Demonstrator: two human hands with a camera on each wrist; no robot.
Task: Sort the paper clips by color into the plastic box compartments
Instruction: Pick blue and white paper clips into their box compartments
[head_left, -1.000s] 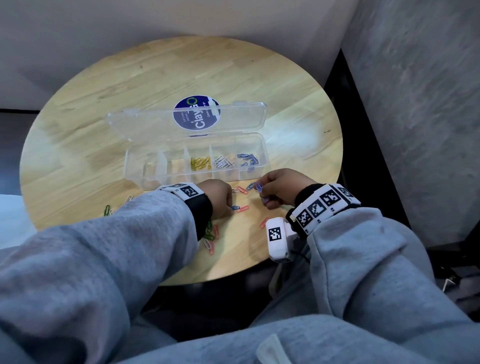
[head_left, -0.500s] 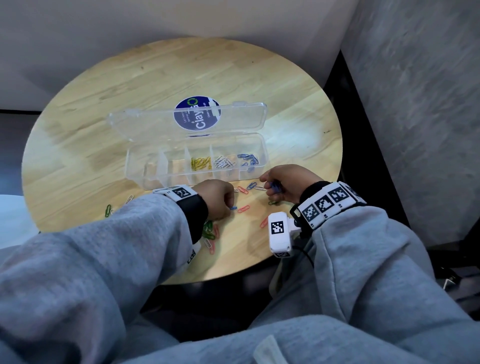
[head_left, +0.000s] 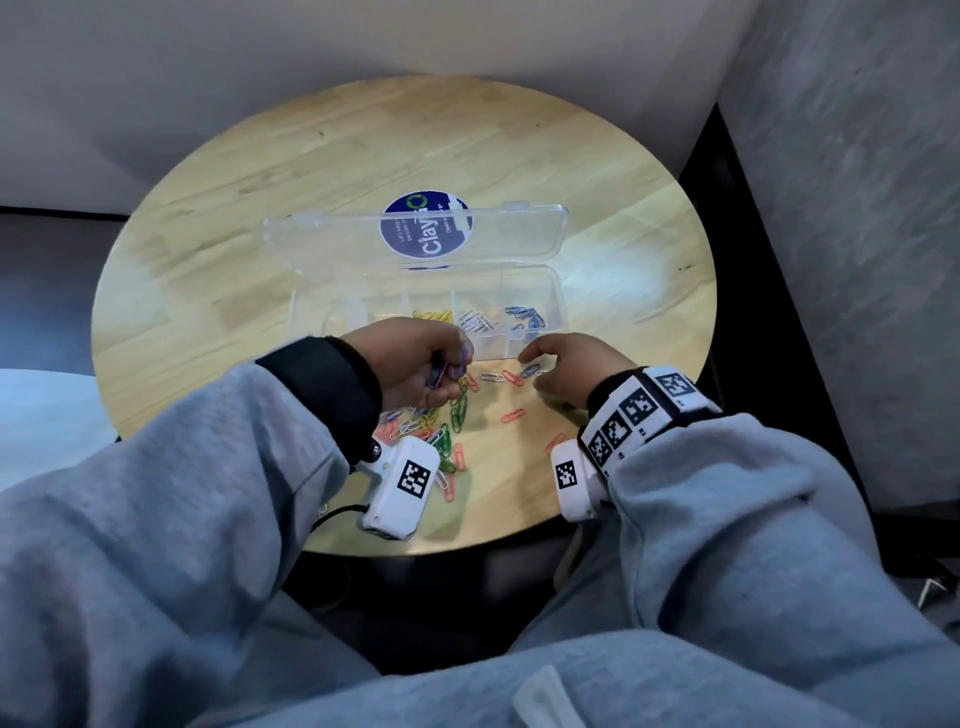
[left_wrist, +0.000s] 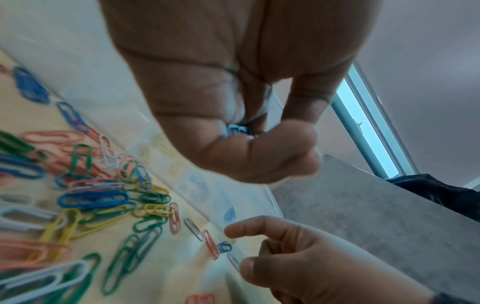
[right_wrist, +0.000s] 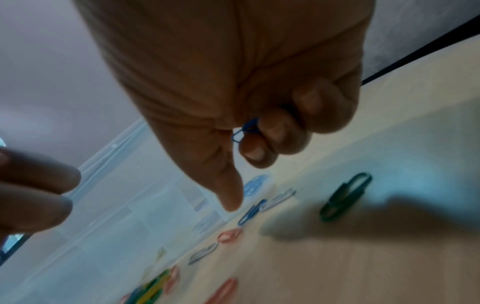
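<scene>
Lifted since a moment ago, the left hand (head_left: 415, 364) now pinches blue paper clips (left_wrist: 237, 130) above the loose pile (head_left: 441, 421) on the tabletop (head_left: 260, 260), while the right hand (head_left: 566, 369), curled round a blue clip (right_wrist: 246, 129), reaches toward another blue clip (head_left: 530, 370) just before the open plastic box (head_left: 558, 306).

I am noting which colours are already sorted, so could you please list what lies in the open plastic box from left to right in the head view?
Yellow paper clips → white paper clips → blue paper clips, each group in its own compartment.
</scene>
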